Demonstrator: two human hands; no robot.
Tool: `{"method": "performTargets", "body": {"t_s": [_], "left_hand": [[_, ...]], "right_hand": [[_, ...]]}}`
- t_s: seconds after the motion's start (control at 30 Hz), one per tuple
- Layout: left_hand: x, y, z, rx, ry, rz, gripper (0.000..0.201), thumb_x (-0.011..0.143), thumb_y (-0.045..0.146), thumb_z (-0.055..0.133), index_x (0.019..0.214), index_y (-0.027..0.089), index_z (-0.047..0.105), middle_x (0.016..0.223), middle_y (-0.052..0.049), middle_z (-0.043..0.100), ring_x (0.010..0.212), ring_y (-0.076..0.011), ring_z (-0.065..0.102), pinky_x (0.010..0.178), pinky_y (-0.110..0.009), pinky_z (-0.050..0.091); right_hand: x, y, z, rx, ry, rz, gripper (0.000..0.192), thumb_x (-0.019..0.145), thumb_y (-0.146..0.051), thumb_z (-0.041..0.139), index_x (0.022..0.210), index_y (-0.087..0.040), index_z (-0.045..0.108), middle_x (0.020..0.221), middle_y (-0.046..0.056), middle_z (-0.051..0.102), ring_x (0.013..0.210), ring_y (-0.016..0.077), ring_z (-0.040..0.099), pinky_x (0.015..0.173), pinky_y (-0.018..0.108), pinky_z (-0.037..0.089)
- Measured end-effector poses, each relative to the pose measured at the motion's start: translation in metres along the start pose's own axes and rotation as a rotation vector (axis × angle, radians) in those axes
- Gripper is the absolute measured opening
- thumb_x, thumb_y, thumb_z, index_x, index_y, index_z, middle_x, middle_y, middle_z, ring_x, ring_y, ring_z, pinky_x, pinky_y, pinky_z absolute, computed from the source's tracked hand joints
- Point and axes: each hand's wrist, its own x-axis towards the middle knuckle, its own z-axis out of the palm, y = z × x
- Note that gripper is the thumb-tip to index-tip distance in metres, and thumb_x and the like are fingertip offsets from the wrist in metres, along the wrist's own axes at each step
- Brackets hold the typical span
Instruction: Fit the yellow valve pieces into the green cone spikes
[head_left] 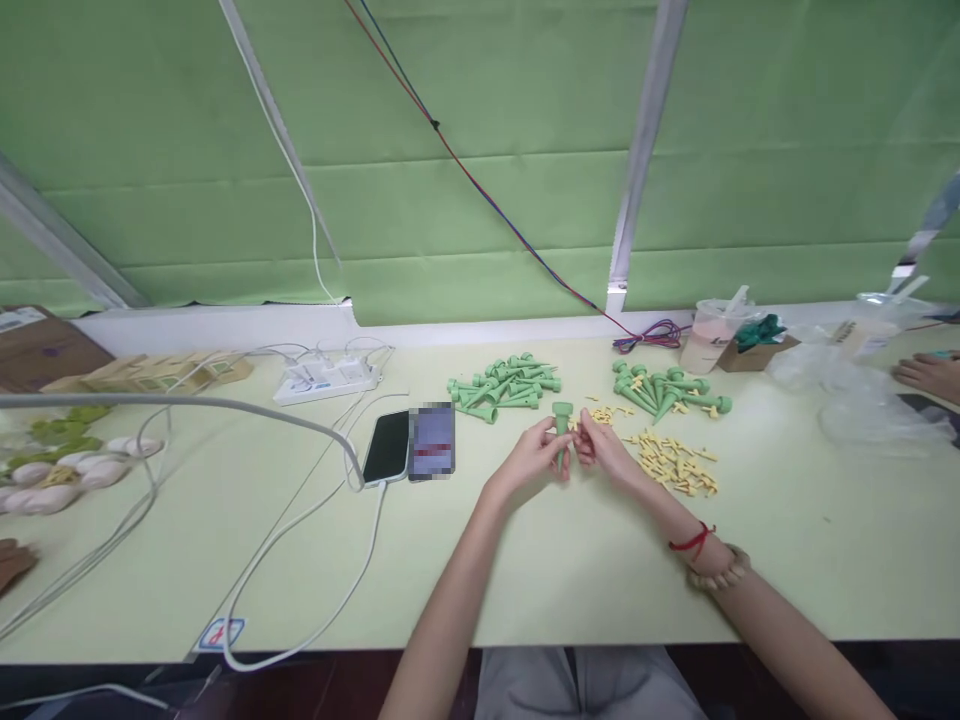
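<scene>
A green plastic watering spike (562, 410) stands upright, wide end up, in my left hand (541, 447), whose fingers are closed around its shaft. My right hand (600, 448) is pinched against the spike's right side; whatever is between its fingertips is too small and hidden to make out. Just beyond my right hand lies a little pile of small yellow plastic pieces (602, 414). A larger pile of yellow pieces (675, 462) spreads to the right of my right wrist. Green spikes (506, 383) lie heaped behind my left hand. In the right-hand heap, several spikes (667, 388) carry yellow pieces.
Left of my hands lie a phone (387, 447) on a charging cable and a blurred flat object (433, 442). A power strip (328, 378) stands behind them. Drink cups (709, 335), a small box (757, 352) and plastic bags (840, 390) sit back right, near another person's hand (930, 374).
</scene>
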Motion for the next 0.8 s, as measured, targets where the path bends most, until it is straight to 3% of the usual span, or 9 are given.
{"method": "performTargets", "body": {"t_s": [0.13, 0.3, 0.43, 0.53, 0.8], "left_hand": [[0.002, 0.002, 0.0, -0.018, -0.043, -0.054, 0.04, 0.08, 0.052, 0.043, 0.094, 0.015, 0.048, 0.05, 0.003, 0.053, 0.043, -0.0141, 0.059, 0.043, -0.022, 0.042], [0.002, -0.003, 0.006, -0.074, -0.047, -0.097, 0.043, 0.077, 0.056, 0.045, 0.091, 0.016, 0.047, 0.044, 0.005, 0.049, 0.04, -0.0143, 0.058, 0.041, -0.021, 0.042], [0.002, -0.002, 0.01, -0.16, -0.046, -0.104, 0.039, 0.077, 0.056, 0.046, 0.085, 0.018, 0.044, 0.04, 0.01, 0.04, 0.04, -0.0156, 0.058, 0.041, -0.023, 0.044], [0.001, 0.001, 0.012, -0.199, -0.04, -0.101, 0.036, 0.078, 0.055, 0.045, 0.081, 0.019, 0.042, 0.038, 0.012, 0.029, 0.038, -0.0154, 0.057, 0.042, -0.023, 0.045], [0.001, 0.005, 0.021, -0.191, 0.009, -0.106, 0.038, 0.079, 0.055, 0.043, 0.09, 0.019, 0.043, 0.038, 0.013, 0.028, 0.038, -0.016, 0.058, 0.039, -0.022, 0.045]], "right_hand": [[-0.008, 0.0, -0.015, -0.234, 0.097, -0.111, 0.035, 0.084, -0.052, 0.04, 0.07, -0.02, 0.044, 0.057, -0.003, 0.044, 0.05, 0.0107, 0.04, 0.051, 0.023, 0.033], [-0.009, 0.008, -0.027, -0.605, 0.09, -0.235, 0.032, 0.09, -0.04, 0.03, 0.073, -0.02, 0.048, 0.066, 0.001, 0.054, 0.058, 0.0138, 0.049, 0.056, 0.024, 0.034], [-0.009, 0.008, -0.031, -0.685, 0.09, -0.306, 0.034, 0.089, -0.046, 0.034, 0.081, -0.019, 0.052, 0.069, 0.003, 0.057, 0.058, 0.0137, 0.053, 0.053, 0.023, 0.034], [-0.009, 0.005, -0.033, -0.689, 0.161, -0.345, 0.037, 0.087, -0.05, 0.037, 0.089, -0.017, 0.054, 0.069, 0.003, 0.058, 0.053, 0.0122, 0.052, 0.051, 0.022, 0.035], [-0.011, 0.001, -0.036, -0.795, 0.214, -0.44, 0.036, 0.088, -0.045, 0.038, 0.084, -0.016, 0.058, 0.068, 0.004, 0.06, 0.052, 0.0104, 0.05, 0.049, 0.021, 0.032]]}}
